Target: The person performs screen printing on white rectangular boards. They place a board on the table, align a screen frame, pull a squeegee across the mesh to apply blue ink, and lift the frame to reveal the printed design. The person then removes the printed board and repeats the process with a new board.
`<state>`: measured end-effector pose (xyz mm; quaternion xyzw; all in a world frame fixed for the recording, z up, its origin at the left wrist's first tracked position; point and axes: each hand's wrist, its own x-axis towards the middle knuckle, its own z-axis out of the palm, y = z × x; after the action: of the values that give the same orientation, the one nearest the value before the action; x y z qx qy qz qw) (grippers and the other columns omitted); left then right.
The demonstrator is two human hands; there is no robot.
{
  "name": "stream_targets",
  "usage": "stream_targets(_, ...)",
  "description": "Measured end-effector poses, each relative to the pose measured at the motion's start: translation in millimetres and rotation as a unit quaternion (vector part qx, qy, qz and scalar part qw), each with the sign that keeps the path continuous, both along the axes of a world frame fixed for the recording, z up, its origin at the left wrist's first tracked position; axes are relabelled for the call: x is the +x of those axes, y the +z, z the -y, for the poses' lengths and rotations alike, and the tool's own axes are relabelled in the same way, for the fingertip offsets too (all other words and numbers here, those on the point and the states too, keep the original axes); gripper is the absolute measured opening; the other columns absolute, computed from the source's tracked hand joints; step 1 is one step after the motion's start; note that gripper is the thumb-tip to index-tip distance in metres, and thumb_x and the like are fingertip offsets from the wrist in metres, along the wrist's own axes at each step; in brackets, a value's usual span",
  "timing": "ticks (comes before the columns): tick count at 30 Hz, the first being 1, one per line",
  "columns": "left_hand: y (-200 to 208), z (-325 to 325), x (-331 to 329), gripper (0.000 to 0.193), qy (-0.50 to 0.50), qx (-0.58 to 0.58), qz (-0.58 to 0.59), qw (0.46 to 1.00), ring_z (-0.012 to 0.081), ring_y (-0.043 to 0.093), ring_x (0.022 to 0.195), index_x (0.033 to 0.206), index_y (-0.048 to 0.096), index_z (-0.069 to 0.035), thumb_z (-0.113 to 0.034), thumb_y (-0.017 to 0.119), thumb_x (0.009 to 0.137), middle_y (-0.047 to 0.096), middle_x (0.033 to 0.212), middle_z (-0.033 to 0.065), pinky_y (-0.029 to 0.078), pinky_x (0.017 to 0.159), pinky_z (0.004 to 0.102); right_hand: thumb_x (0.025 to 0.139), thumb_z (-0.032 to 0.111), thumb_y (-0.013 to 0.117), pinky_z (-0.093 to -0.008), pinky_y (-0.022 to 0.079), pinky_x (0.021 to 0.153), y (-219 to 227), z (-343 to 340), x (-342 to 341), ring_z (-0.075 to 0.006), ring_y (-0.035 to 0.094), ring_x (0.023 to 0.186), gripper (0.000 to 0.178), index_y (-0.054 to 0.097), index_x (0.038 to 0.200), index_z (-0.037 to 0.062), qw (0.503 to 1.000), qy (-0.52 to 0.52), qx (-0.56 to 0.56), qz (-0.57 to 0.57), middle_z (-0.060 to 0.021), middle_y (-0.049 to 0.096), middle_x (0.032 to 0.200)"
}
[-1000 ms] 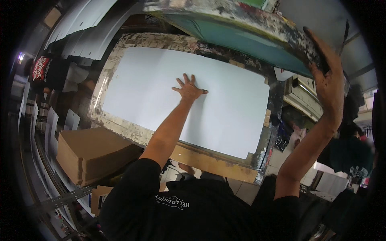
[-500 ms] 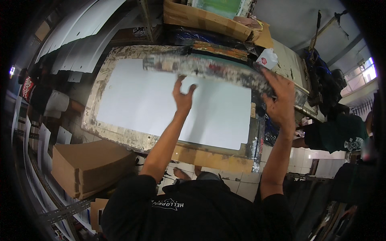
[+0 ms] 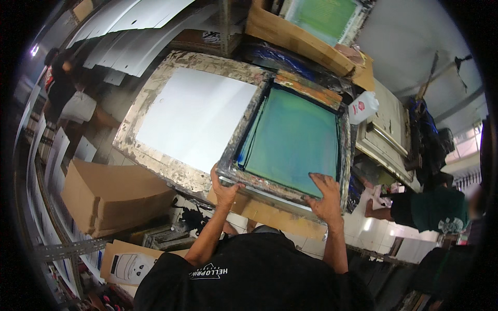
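Note:
A screen printing frame (image 3: 284, 187) with green mesh (image 3: 293, 140) lies over the right part of a large white sheet (image 3: 197, 114). Dark ink lines the mesh's left and far edges. At the frame's near left corner is my left hand (image 3: 224, 193), thumb and forefinger spread around the corner beside the sheet's edge. My right hand (image 3: 327, 202) grips the near rail towards its right end, fingers over the rail and thumb to the left. Beneath the sheet is a paint-stained board (image 3: 155, 160). A worn wooden squeegee-like bar (image 3: 306, 87) rests at the frame's far end.
A brown cardboard stack (image 3: 114, 197) stands at left, below racks of white sheets (image 3: 129, 31). A white jug (image 3: 363, 107) is just right of the frame. Behind lies an open carton (image 3: 301, 39). One person (image 3: 72, 98) is at far left, another (image 3: 430, 207) at right.
The raised screen frame has come down onto the sheet. My right hand has lowered with it towards me; my left hand has moved from above the sheet to the frame's near left corner.

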<state>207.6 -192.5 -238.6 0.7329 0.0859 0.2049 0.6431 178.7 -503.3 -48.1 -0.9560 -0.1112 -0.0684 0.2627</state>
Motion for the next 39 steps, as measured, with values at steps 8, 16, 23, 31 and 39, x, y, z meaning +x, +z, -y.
stream_targets(8,-43.2,-13.6,-11.0,0.128,0.038,0.181,0.028,0.982,0.0422,0.026,0.144,0.148,0.041,0.000,-0.059,0.092,0.046,0.021,0.156,0.0249,0.030,0.115,0.0548,0.077,0.022,0.078,-0.0492,0.042,0.097,-64.8,50.6,197.6,-0.0388,0.054,0.117,0.067,0.054,0.138,0.0075,0.997,-0.004,-0.081,-0.013,-0.0188,0.058,0.129)
stream_targets(16,-43.2,-13.3,-9.5,0.121,0.028,0.211,0.054,0.976,0.0434,0.027,0.144,0.150,0.037,0.001,-0.062,0.088,0.059,0.018,0.157,0.0258,0.033,0.114,0.0553,0.084,0.025,0.076,-0.0523,0.035,0.109,-127.4,70.5,396.8,-0.0395,0.040,0.137,0.081,0.035,0.153,0.0134,0.959,-0.069,-0.246,0.122,-0.0152,0.042,0.151)
stream_targets(23,-46.3,-15.6,-13.6,0.119,0.058,0.244,0.002,0.968,0.0407,0.033,0.140,0.151,0.034,0.001,-0.049,0.088,0.058,0.035,0.150,0.0257,0.028,0.115,0.0508,0.086,0.016,0.070,-0.0504,0.042,0.103,-149.4,84.9,451.1,-0.0390,0.052,0.126,0.057,0.049,0.138,0.0085,0.984,-0.018,-0.173,-0.031,-0.0184,0.056,0.134)
stream_targets(31,-38.1,-16.0,-12.1,0.089,0.049,0.233,-0.008,0.971,0.0395,0.044,0.128,0.130,0.054,-0.001,-0.043,0.087,0.058,0.047,0.137,0.0229,0.032,0.108,0.0521,0.084,0.007,0.065,-0.0507,0.046,0.091,-131.2,70.7,427.0,-0.0393,0.061,0.110,0.044,0.057,0.127,0.0128,0.992,0.008,-0.109,0.061,-0.0170,0.067,0.114)
stream_targets(39,-38.1,-16.4,-9.6,0.087,0.049,0.231,0.007,0.972,0.0397,0.047,0.124,0.124,0.055,0.000,-0.047,0.087,0.058,0.052,0.130,0.0220,0.033,0.104,0.0515,0.081,0.011,0.069,-0.0483,0.047,0.085,-167.6,55.0,386.1,-0.0341,0.063,0.104,0.045,0.062,0.125,0.0182,0.982,-0.001,-0.155,0.104,-0.0147,0.069,0.107)
